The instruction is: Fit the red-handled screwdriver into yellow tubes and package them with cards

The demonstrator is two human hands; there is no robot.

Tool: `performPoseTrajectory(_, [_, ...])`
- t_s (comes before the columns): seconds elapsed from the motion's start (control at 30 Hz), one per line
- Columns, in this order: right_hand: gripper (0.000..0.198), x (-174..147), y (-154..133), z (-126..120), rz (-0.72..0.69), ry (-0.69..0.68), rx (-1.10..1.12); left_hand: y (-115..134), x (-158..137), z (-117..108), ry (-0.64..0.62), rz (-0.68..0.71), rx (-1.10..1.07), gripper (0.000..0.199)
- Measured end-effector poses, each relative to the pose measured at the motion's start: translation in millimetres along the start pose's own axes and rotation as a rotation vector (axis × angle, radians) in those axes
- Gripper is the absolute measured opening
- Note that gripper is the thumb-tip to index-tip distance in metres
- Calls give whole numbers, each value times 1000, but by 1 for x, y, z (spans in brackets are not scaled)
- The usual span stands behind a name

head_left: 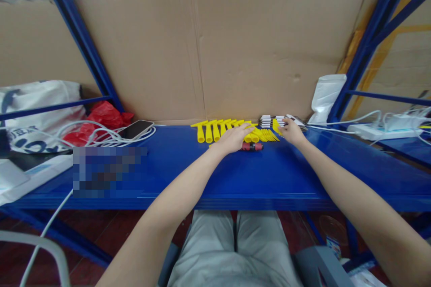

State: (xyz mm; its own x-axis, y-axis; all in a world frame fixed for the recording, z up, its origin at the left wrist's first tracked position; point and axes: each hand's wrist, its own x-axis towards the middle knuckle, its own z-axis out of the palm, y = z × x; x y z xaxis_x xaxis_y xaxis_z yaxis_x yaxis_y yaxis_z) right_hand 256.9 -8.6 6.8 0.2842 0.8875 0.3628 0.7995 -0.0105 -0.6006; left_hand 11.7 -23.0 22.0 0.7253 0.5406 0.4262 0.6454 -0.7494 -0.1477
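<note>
My left hand (235,138) lies palm down over the right part of a row of yellow hollow-handled plastic pieces (208,132), its fingers stretched out. Just below those fingers a red and black cylindrical handle (253,146) rests on the blue table; the rest of it is hidden. My right hand (292,132) pinches a small yellow plastic piece (276,127) between thumb and fingers. Beside it is a fanned row of thin yellow pieces (268,135). White and dark flat pieces (266,120) are stacked behind, partly covered by my right hand.
Cardboard (252,54) stands behind the blue table (269,179). On the left are a phone (137,129), white cables, a red plastic bag (106,115) and a white printed bag (43,112). At right are a white pouch (327,96) and a power strip (373,132).
</note>
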Motion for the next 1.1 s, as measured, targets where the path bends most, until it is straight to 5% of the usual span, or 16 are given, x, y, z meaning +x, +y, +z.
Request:
performPoseTrajectory(0.23, [34,5,4,13,41,-21,-232,3,-1,-3,-22,-4,-18,54])
performPoseTrajectory(0.57, [37,-7,-5,13,-152,-111,-569,2,0,-1,-20,-3,-43,52])
performPoseTrajectory(1.1, [39,7,11,16,-170,-122,-373,-3,0,4,-6,10,-94,52])
